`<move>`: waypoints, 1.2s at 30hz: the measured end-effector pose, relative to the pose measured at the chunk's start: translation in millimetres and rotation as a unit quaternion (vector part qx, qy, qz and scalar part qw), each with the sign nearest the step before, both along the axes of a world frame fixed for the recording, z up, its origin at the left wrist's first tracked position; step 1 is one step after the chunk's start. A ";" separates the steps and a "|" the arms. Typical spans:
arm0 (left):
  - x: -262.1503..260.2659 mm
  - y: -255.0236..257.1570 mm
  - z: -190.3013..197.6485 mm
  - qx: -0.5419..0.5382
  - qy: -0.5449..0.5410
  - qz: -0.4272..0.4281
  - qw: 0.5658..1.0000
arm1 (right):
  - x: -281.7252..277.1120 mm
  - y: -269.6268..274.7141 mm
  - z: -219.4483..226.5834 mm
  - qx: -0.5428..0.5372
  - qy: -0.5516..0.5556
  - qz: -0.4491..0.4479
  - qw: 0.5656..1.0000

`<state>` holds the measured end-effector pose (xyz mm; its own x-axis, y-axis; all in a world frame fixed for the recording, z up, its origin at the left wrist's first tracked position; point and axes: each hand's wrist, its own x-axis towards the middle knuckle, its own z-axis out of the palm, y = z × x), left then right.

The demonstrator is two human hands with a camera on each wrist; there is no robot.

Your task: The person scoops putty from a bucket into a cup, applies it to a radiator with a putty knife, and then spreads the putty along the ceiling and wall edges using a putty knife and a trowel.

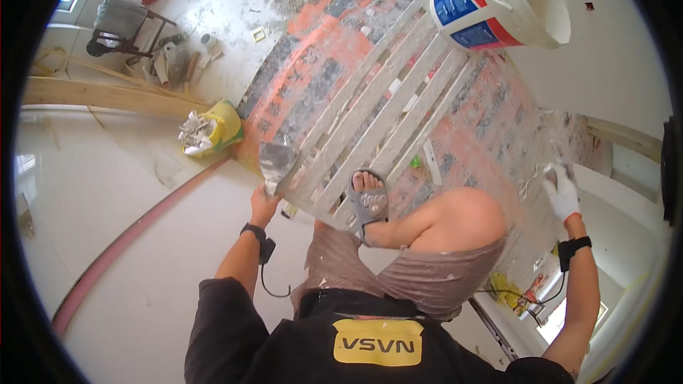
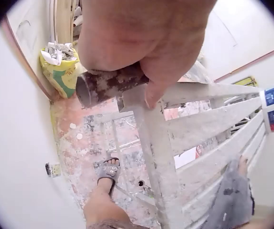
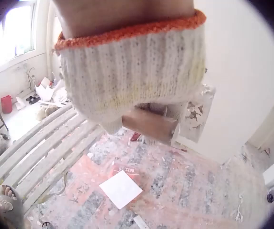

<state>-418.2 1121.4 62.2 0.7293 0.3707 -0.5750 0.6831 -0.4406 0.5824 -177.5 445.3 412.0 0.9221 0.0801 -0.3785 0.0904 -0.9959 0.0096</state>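
At the near end of a slatted white platform (image 1: pixel 384 110), the bare left hand (image 1: pixel 265 208) grips a tool with a wide metal blade (image 1: pixel 276 159). The left wrist view shows its worn, dark reddish handle (image 2: pixel 113 87) under the left hand (image 2: pixel 146 38), close above the platform's end board (image 2: pixel 151 143). Out to the right, the right hand (image 1: pixel 563 193) wears a white knit glove. In the right wrist view that gloved hand (image 3: pixel 132 71) grips a brown handle (image 3: pixel 151 125), with a plaster-smeared blade (image 3: pixel 197 112) beyond it. Most of the fingers are hidden.
One sandalled foot (image 1: pixel 369 199) stands on the slats; the other (image 2: pixel 109 169) is on the stained floor covering. A large bucket (image 1: pixel 491 3) sits at the platform's far end. A yellow bag of debris (image 1: pixel 213 130) is at left. White walls flank both sides.
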 end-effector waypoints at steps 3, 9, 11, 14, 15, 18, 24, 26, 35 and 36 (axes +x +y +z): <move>0.5 -2.7 10.2 -0.004 0.027 0.003 1.000 | -6.0 5.6 -32.0 0.014 0.053 -0.044 0.998; 10.3 15.9 8.6 -0.076 0.067 0.025 0.995 | 8.5 -2.4 -142.6 0.077 0.090 -0.083 0.989; 11.0 36.3 22.7 -0.141 0.086 0.027 0.986 | 17.4 11.9 -161.9 0.125 0.075 -0.044 0.988; 14.7 73.5 75.1 -0.161 0.056 0.061 0.983 | 41.2 39.3 -174.8 0.137 0.147 -0.122 0.972; 25.5 81.1 108.2 -0.153 0.063 0.069 0.984 | 51.3 43.1 -180.9 0.141 0.176 -0.156 0.962; 43.4 111.0 185.2 -0.087 0.107 0.050 0.989 | 83.9 45.9 -211.1 0.131 0.183 -0.166 0.960; 71.9 136.6 288.1 0.012 0.198 0.074 0.977 | 145.5 67.9 -251.0 0.290 0.244 -0.329 0.865; 83.0 138.0 311.1 0.039 0.208 0.077 0.974 | 160.8 81.9 -256.1 0.291 0.244 -0.341 0.860; 117.4 170.3 375.4 0.120 0.134 0.085 0.980 | 168.3 13.5 -284.9 0.236 0.244 -0.243 0.909; 120.1 174.7 377.8 0.118 0.105 0.098 0.983 | 164.1 5.7 -280.6 0.236 0.235 -0.256 0.908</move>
<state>-298.0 1296.1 440.0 0.5049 0.6334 -0.5864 0.8626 -0.3938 0.3174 -13.4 451.0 131.4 0.6307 -0.0576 -0.7739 -0.5009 -0.7920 -0.3492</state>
